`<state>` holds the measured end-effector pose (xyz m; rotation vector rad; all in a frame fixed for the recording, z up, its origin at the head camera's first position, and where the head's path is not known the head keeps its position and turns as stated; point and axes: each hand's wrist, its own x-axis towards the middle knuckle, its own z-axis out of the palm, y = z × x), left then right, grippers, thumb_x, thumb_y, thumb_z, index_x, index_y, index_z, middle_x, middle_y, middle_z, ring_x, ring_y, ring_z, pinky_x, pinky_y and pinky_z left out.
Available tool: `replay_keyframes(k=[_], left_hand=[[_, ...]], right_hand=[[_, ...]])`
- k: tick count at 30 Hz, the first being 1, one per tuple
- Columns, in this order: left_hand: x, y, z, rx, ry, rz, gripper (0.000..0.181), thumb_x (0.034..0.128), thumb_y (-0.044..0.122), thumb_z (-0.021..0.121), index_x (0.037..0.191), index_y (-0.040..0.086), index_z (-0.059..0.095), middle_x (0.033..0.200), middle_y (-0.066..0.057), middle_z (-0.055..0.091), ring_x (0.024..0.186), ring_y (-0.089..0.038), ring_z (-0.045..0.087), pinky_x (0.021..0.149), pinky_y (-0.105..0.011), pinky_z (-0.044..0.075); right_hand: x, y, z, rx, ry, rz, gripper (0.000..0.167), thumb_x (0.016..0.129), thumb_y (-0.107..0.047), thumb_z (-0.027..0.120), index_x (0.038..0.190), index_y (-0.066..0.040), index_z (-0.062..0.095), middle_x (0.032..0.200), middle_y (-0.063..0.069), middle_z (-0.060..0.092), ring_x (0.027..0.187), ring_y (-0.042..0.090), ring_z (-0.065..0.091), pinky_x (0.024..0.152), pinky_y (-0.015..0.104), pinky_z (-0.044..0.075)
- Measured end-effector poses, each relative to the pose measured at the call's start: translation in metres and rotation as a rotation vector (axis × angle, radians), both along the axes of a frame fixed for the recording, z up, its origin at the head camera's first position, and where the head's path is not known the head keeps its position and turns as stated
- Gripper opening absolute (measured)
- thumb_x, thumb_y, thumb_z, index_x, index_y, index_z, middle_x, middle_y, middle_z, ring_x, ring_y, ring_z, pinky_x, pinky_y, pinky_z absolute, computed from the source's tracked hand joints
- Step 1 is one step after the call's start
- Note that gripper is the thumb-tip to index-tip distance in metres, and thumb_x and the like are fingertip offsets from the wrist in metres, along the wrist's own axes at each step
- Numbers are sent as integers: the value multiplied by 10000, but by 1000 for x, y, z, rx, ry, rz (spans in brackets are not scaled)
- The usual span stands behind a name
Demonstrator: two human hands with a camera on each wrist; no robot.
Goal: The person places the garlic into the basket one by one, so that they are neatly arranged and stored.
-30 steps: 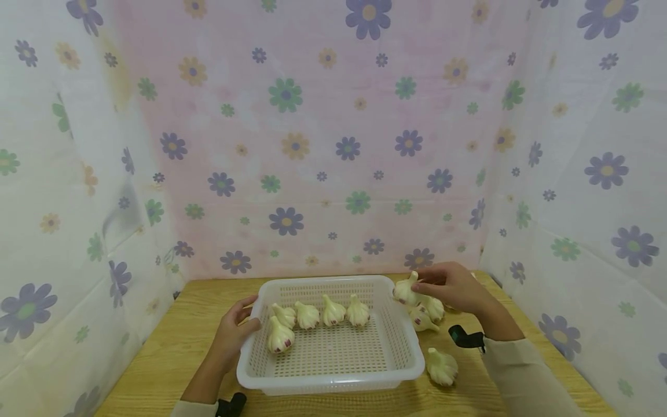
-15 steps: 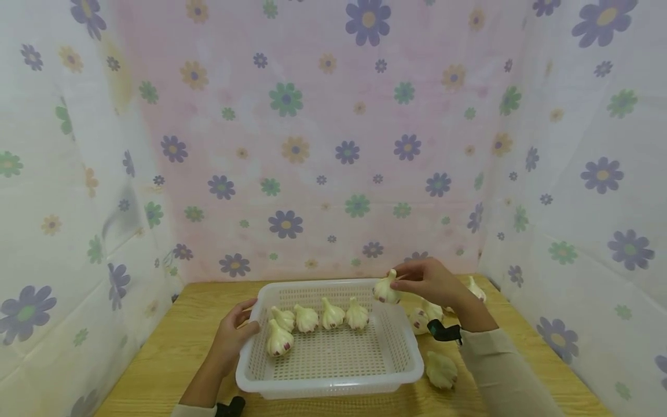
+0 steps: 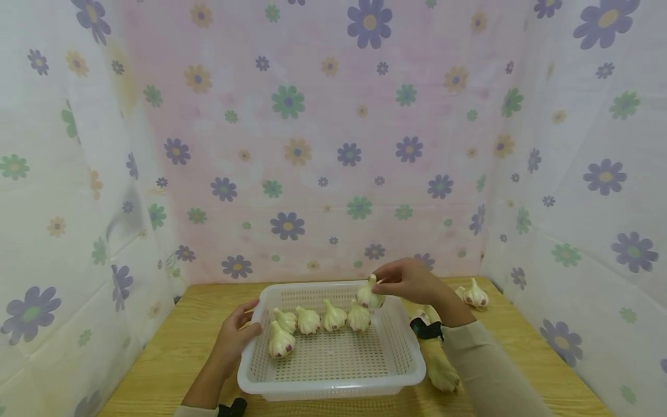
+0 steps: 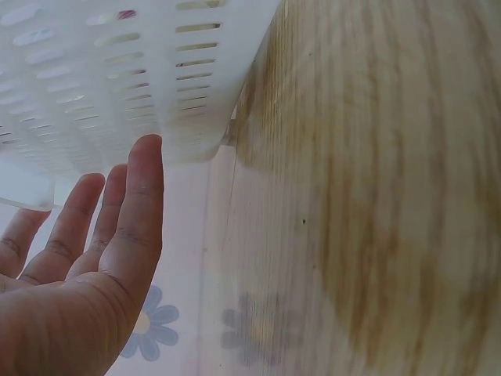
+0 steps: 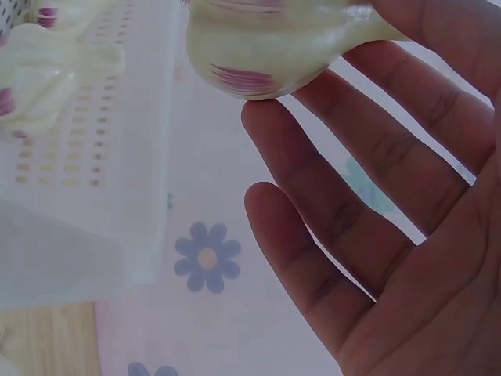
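A white plastic basket [image 3: 333, 387] with perforated walls stands on the table, holding several garlic bulbs [image 3: 334, 316] along its back and left side. My left hand [image 3: 231, 339] holds its left rim, the thumb over the edge; in the left wrist view the fingers [image 4: 141, 204] lie against the outer wall. Above the back right part of the basket, my right hand [image 3: 411, 281] pinches a garlic bulb [image 3: 368, 296] by its stem, in front of one lying inside. The right wrist view shows this bulb's purple-streaked base, the lower fingers spread beneath it.
Right of the basket, a garlic bulb [image 3: 444, 373] lies partly behind my right sleeve. More bulbs are half hidden under the right wrist, and a pair [image 3: 476, 294] sits at the back right. Flowered cloth [image 3: 333, 174] encloses the wooden table [image 3: 172, 347] on three sides.
My right hand has carried the garlic bulb leftward from the pile at the right, across the basket's right rim. My left hand has stayed on the basket.
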<state>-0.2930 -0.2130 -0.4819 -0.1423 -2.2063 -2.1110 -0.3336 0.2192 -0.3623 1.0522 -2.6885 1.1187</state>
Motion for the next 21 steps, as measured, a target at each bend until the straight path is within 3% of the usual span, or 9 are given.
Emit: replay_keyframes(k=[5,11,21], left_hand=[[0,0,1,-12,4,4,625,906,1,615,1505,130,488,1395,-255,558,1113,-335,671,831,-449,637],[0,0,0,-12,5,0,628,904,1,612,1506,126,486,1389,-255,560,1106,-328,671,828,-450,637],[3,-1,0,0,7,-9,630,904,-7,609,1508,121,481,1393,-256,553,1111,-325,664,823,-441,637]], right_hand=[[-3,-15,-2,-10,-57,69,316,946,-327,753,1212,-156,772,1224,60,749,1050,253,745,864,368,624],[-7,-28,-7,34,-51,87,358,949,-333,749,1242,-127,764,1319,93,709,1070,243,744,911,415,618],[-12,-49,-17,62,-112,111,296,947,-310,756,1188,-141,782,1209,13,746,1025,191,752,890,368,621]])
